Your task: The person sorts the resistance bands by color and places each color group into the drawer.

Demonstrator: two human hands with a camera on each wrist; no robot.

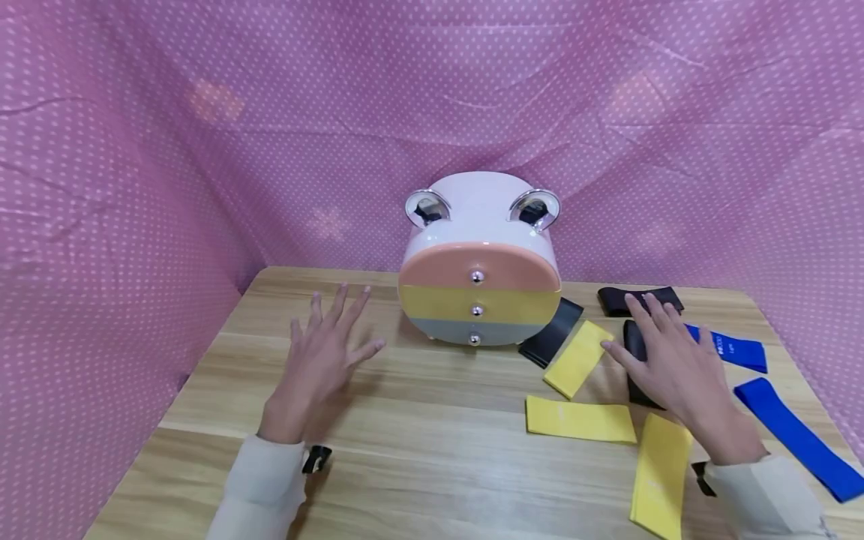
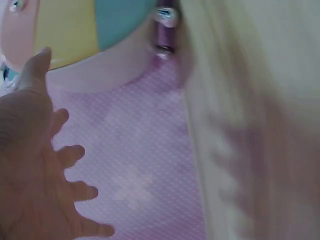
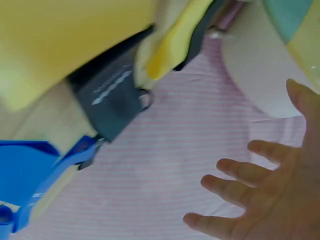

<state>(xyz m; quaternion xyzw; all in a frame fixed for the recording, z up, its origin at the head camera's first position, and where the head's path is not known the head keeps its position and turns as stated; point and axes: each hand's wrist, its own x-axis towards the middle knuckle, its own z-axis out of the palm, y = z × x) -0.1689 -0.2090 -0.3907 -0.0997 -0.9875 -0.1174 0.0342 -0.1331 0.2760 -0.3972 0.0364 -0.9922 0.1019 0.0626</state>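
Note:
My left hand hovers above the left of the wooden table, fingers spread and holding nothing. Over the bands on the right is my right hand, its fingers straight and apart. Beneath and around it lie flat loop resistance bands: a black band partly hidden by the hand, another black band behind it, a blue band with white print, and a yellow band. In the right wrist view, the right hand's fingers hold nothing.
A white drawer box with pink, yellow and grey-blue drawers and round silver knobs stands at the back middle. Beside it are a black band and a yellow band. Another yellow band and a long blue band lie nearer. Pink dotted cloth surrounds the table.

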